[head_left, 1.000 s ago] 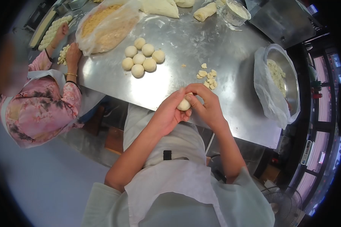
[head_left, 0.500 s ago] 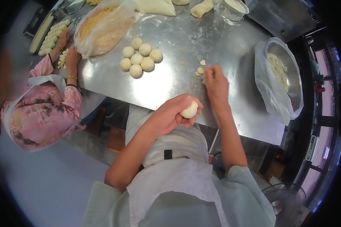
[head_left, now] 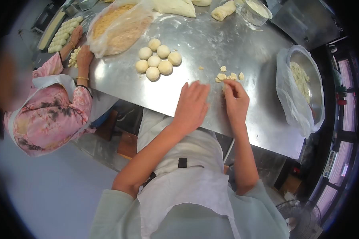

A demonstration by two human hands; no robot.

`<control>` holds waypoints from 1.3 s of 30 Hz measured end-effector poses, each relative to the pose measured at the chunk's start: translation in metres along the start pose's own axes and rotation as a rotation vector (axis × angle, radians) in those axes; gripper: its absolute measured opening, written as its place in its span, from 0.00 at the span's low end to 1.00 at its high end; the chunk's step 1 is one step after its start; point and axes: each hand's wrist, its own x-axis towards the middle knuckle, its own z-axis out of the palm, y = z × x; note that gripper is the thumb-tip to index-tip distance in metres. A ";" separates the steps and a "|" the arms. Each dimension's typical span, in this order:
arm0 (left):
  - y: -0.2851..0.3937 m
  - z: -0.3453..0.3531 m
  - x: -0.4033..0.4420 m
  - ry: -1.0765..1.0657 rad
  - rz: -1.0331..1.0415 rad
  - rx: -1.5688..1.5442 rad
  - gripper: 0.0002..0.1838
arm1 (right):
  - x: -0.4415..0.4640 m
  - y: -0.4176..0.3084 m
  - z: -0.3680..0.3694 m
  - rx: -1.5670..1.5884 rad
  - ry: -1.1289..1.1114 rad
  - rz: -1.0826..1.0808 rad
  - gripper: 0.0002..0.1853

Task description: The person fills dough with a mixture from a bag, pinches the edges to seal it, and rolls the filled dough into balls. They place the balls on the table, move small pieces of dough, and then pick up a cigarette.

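My left hand is over the steel table, back facing up and fingers stretched out; its palm is hidden, and the dough ball it held is out of sight. To its right, my right hand has thumb and fingertips pinched together at a small piece of dough, mostly covered by the fingers. Just beyond those fingertips lie several small pale dough pieces. A cluster of round dough balls sits to the left, farther in on the table.
A steel bowl lined with plastic stands at the right. A plastic bag of yellowish crumbly filling lies at the far left. Dough rolls and a tub are at the back. A co-worker handles small pieces at the left.
My left hand has turned over and moved forward onto the table; the dough ball it cupped no longer shows. More dough pieces show by my right hand, which has come slightly nearer.
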 end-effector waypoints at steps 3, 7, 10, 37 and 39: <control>-0.006 0.000 -0.006 0.199 -0.020 -0.129 0.21 | -0.009 0.001 0.011 -0.033 -0.086 -0.042 0.09; -0.018 -0.034 -0.015 0.455 -0.436 -0.446 0.11 | -0.022 -0.010 0.011 -0.226 -0.289 -0.036 0.18; -0.052 -0.037 -0.027 0.420 -0.489 -0.432 0.10 | -0.021 -0.019 0.030 -0.379 -0.322 -0.190 0.30; -0.082 -0.021 -0.037 0.547 -0.320 -0.185 0.11 | 0.164 -0.025 0.185 -0.307 -0.338 -0.409 0.21; -0.084 -0.020 -0.035 0.563 -0.340 -0.207 0.10 | 0.164 -0.032 0.172 -0.135 -0.261 -0.276 0.21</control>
